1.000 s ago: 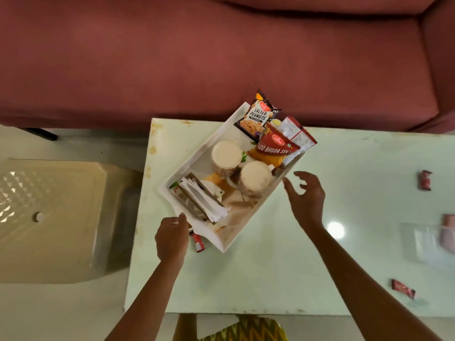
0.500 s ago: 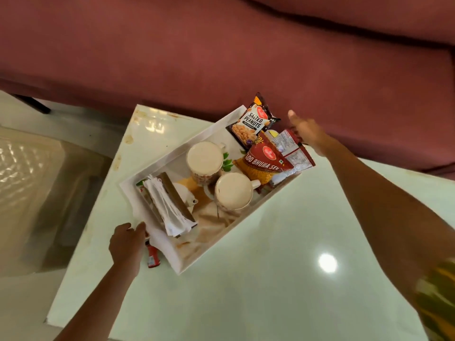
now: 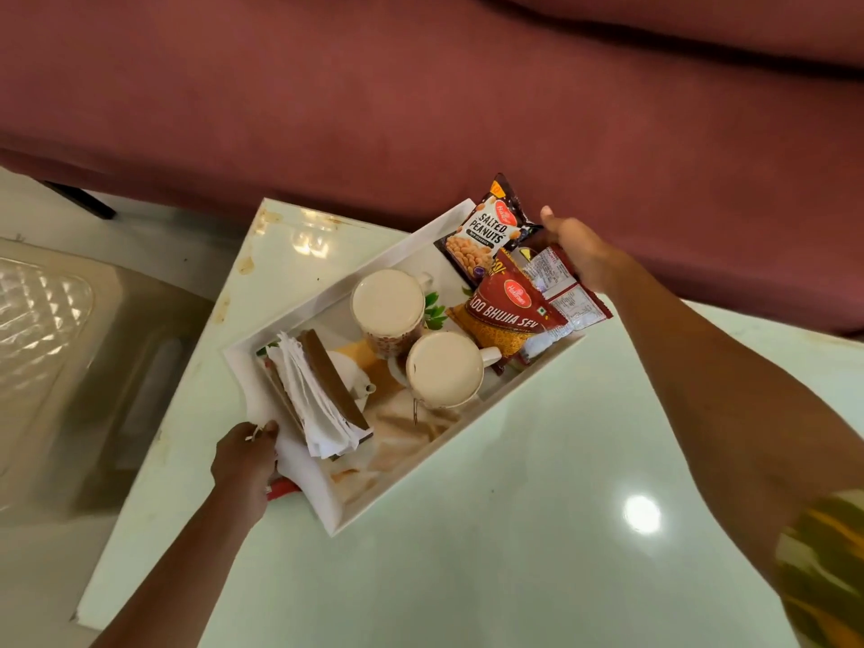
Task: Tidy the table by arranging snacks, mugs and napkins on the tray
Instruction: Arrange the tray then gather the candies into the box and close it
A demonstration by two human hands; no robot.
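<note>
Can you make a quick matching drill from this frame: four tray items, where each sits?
Items:
1. peanut packet
2. napkin stack
3. left hand
4. right hand

Places:
A. gripping the near corner of the tray
B. at the far end, by the snack packets
C. upright in a holder at the near end
D. leaning over the far rim, toward the sofa

Pairs: 1-D, 2-C, 3-A, 4-B
</note>
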